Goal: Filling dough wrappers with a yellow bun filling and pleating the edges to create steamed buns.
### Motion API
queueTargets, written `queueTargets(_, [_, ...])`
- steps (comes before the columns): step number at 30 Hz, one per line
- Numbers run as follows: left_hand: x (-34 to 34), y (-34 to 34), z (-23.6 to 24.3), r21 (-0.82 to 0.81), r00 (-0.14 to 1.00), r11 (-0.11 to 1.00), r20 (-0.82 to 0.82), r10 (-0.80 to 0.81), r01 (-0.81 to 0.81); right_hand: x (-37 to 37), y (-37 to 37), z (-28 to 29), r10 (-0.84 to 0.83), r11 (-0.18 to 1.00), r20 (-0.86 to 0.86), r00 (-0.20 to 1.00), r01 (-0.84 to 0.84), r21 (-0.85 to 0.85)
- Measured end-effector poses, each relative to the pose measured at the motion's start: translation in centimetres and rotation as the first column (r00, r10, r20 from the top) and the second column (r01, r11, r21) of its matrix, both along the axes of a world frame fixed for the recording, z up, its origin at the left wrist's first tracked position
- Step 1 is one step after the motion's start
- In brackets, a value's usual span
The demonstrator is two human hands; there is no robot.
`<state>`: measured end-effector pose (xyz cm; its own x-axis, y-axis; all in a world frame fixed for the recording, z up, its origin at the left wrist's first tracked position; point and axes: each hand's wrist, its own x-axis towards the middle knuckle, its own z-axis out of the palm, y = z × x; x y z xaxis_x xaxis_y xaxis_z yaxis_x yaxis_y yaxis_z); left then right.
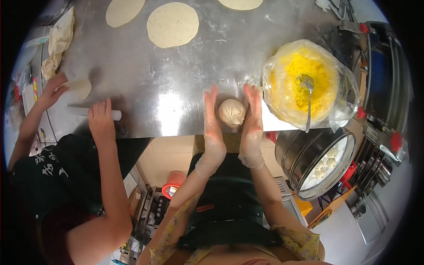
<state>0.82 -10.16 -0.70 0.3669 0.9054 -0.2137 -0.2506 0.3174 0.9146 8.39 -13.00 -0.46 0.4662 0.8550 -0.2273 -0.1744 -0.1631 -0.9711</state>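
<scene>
A round, pleated dough bun (231, 112) with a gathered knot sits on the metal table near its front edge. My left hand (212, 121) and my right hand (252, 123), both in clear plastic gloves, stand upright on either side of it. Their fingers are stretched out and point away from me, and neither hand grips the bun. Right of my right hand lies a clear plastic bag (276, 104) of crumbly yellow filling (302, 73), with a metal spoon (308, 106) resting in it.
Flat dough rounds (172, 25) lie at the far side of the steel table (145, 75). On the left a co-worker holds a dough wrapper (79, 88) and presses a rolling pin (115, 115). Below the bag, a round steamer (300, 154) contains several pleated buns. A red bucket (174, 180) stands below.
</scene>
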Motion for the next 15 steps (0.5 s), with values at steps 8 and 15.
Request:
queueTargets(8, [0.3, -0.6, 1.5, -0.012, 1.0, 1.0, -0.008, -0.001, 0.001, 0.4, -1.1, 1.1, 0.008, 0.998, 0.206, 0.978, -0.021, 0.059])
queueTargets(15, [-0.3, -0.5, 1.1, -0.083, 0.988, 0.994, -0.13, -0.086, 0.076, 0.0, -0.6, 0.8, -0.056, 0.998, 0.028, 0.998, 0.055, 0.016])
